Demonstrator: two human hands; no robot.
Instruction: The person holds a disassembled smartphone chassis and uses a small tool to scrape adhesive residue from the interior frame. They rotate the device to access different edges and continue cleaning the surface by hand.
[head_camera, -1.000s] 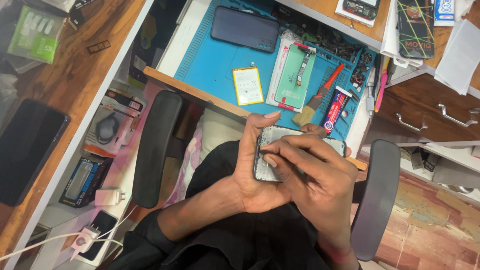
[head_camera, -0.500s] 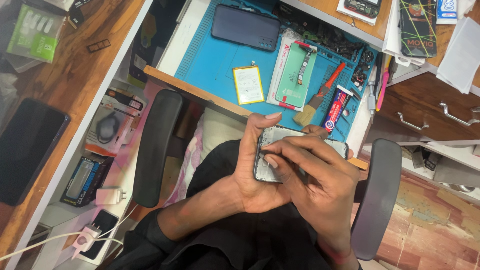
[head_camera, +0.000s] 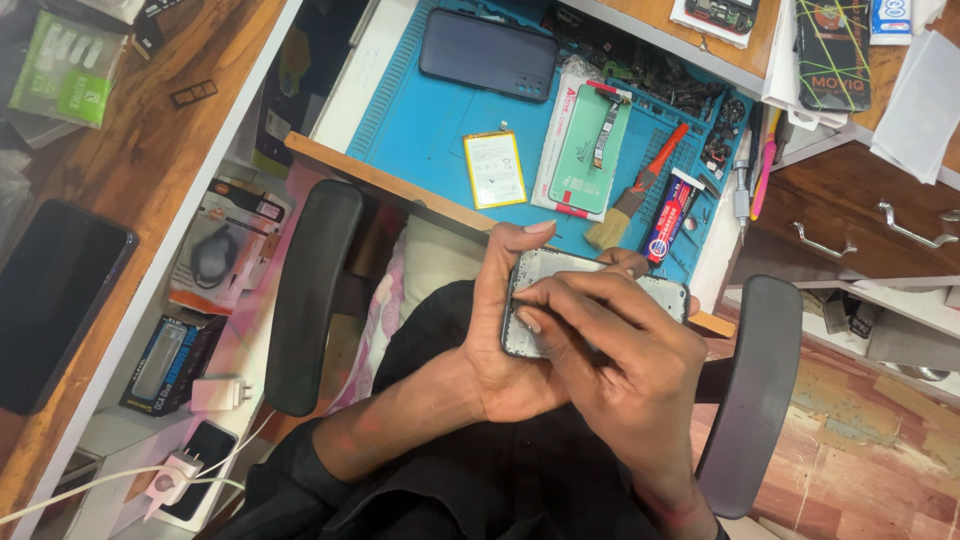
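Observation:
Over my lap I hold an opened phone body (head_camera: 560, 268), grey and stripped of its back. My left hand (head_camera: 505, 345) cups it from below, thumb along its left edge. Fingers of my right hand (head_camera: 625, 365) press on the phone's lower left corner. Whether a small tool is pinched there is hidden. On the blue work mat (head_camera: 425, 125) ahead lie a dark phone back cover (head_camera: 488, 54), a yellow-edged flat battery (head_camera: 495, 169), a green-backed panel (head_camera: 588, 148), a red-handled brush (head_camera: 640, 188) and a glue tube (head_camera: 670, 215).
Black chair armrests stand at my left (head_camera: 305, 295) and right (head_camera: 750, 390). A wooden desk (head_camera: 150, 150) at left carries a dark tablet (head_camera: 50, 300). Boxes, a white charger (head_camera: 215, 393) and cable sit on a lower shelf. Wooden drawers (head_camera: 860, 235) are at right.
Both hands stay on the phone body almost without moving; only the view has shifted slightly.

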